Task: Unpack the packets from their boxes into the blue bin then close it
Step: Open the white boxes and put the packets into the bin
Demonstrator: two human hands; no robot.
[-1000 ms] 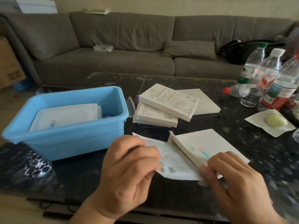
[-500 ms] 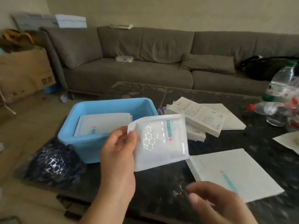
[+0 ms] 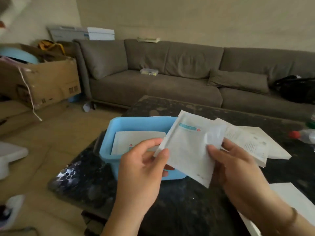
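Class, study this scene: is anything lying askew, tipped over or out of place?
Yes. A bottle with a red cap lies on its side at the table's right edge. Otherwise, both hands hold a packet, tilted, above the blue bin.

Packet (image 3: 187,150): white, tilted, held above the bin's right rim.
Blue bin (image 3: 136,121): open, near the table's left edge, packets inside.
Boxes (image 3: 252,142): stacked right of bin.

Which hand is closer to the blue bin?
Left. The left hand holds the packet right over the blue bin front rim; the right hand holds it beside the bin.
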